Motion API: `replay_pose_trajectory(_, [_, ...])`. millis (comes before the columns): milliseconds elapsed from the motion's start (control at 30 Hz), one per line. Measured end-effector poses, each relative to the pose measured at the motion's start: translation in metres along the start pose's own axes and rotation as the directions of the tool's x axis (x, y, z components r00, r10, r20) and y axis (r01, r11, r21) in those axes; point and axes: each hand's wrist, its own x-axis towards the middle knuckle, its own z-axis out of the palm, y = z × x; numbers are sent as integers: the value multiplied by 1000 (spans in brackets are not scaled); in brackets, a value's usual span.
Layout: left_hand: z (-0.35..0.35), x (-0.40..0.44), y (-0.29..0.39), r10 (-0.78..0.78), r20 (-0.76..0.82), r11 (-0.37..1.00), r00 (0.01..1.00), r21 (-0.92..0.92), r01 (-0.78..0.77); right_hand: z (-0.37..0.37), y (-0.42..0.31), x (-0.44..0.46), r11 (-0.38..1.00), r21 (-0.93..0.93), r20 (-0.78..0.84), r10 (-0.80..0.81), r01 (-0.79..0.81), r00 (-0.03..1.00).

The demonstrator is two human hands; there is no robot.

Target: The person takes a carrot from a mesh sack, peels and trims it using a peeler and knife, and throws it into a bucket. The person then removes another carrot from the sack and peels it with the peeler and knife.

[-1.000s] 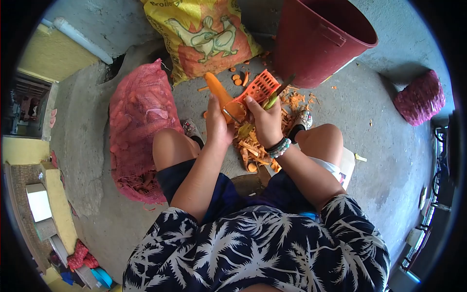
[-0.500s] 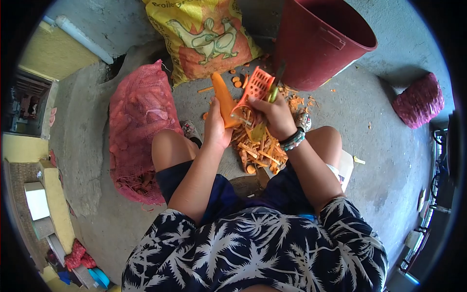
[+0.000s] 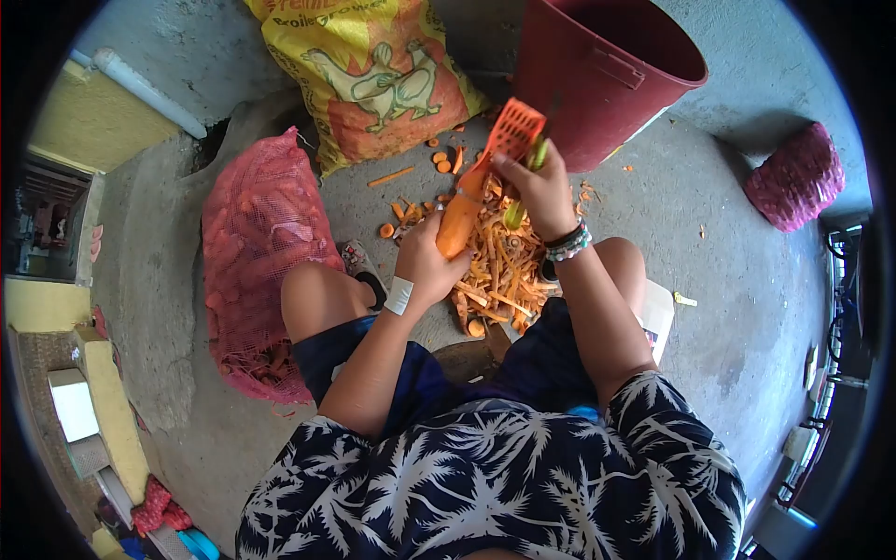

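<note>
My left hand point(image 3: 430, 259) is wrapped around the lower end of an orange carrot point(image 3: 456, 227), which tilts up and to the right. In my right hand point(image 3: 542, 194) is an orange peeler point(image 3: 515, 131) with a perforated handle, its head against the carrot's upper part. The same hand also holds a slim green-handled tool point(image 3: 538, 154); its kind is hard to make out, and the fingers hide its middle. Beneath both hands, a heap of orange peelings point(image 3: 509, 271) lies on the floor between my feet.
A red mesh sack of carrots point(image 3: 266, 243) stands to the left. Farther back are a yellow printed sack point(image 3: 378, 79) and a tall dark-red bin point(image 3: 597, 93). Carrot slices point(image 3: 441, 162) are scattered on the concrete floor. A purple-pink sack point(image 3: 798, 177) sits by the right wall.
My left hand has turned over and lowered the carrot, bringing a white wrist patch into view. The peeler has come against the carrot. The view has shifted slightly.
</note>
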Motion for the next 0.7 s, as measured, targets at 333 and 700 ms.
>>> replay_pose_trajectory(333, [-4,-11,-17,-137,237,891,962,-395,225,-29,21,32,976,198,-251,136,-87,958])
replay_pose_trajectory(700, [-5,-12,-18,-204,174,902,963,-348,254,-39,40,53,990,81,-538,-57,119,841])
